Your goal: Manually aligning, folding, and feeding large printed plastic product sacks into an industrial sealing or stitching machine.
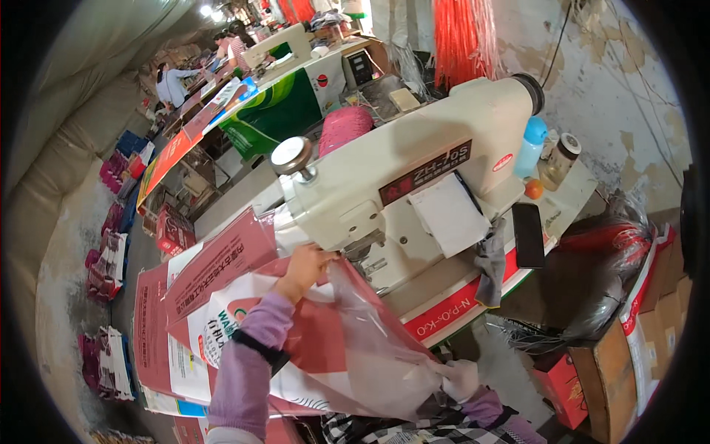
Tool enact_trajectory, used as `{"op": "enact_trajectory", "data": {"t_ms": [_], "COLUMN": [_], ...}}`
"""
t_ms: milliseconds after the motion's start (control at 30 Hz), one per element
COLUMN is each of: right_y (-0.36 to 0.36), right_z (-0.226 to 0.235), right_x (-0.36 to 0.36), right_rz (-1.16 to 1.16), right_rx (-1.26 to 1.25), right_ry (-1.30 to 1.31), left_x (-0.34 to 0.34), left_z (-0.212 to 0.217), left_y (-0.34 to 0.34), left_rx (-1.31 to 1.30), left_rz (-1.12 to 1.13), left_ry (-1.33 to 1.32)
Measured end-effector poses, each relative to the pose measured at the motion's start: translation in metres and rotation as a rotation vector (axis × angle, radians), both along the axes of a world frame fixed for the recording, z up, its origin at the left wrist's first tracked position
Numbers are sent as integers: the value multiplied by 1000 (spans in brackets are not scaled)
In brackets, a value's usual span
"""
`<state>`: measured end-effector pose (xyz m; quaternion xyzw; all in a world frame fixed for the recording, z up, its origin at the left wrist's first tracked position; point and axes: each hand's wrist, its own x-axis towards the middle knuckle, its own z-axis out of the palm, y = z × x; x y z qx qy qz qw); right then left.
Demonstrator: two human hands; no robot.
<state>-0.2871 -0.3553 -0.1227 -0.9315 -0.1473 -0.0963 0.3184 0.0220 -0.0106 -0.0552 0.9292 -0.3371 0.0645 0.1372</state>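
Observation:
A large red and white woven sack [318, 348] with a clear plastic liner [370, 333] lies across the front of a cream industrial sewing machine [414, 170]. My left hand [303, 270], bare, pinches the sack's top edge close beside the machine's presser foot [373, 263]. Lower right, my right hand [460, 379] wears a pale glove and is closed on the bunched far end of the liner. Its fingertips are partly hidden by the plastic. More printed sacks [155, 333] lie stacked under my left forearm.
On the machine bed rest a white paper pad [451, 214], a grey cloth [489, 266] and a black phone [528, 237]. Behind stand a blue bottle [530, 148], a jar [560, 163] and a pink thread cone [345, 129]. Cardboard boxes [614, 377] stand at right; people [174, 85] work far off.

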Motion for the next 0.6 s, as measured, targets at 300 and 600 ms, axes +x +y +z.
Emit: {"op": "enact_trajectory", "data": {"t_ms": [300,600], "right_y": [29,137], "right_z": [36,19], "right_x": [-7,138], "right_rz": [-102,-57], "right_rx": [507,334], "right_ry": [318,-64], "left_x": [-33,-114], "left_z": [56,119], "left_y": [-40,46], "left_rx": [340,1131], "left_rz": [192,-16], "left_ry": [-171,-244]}}
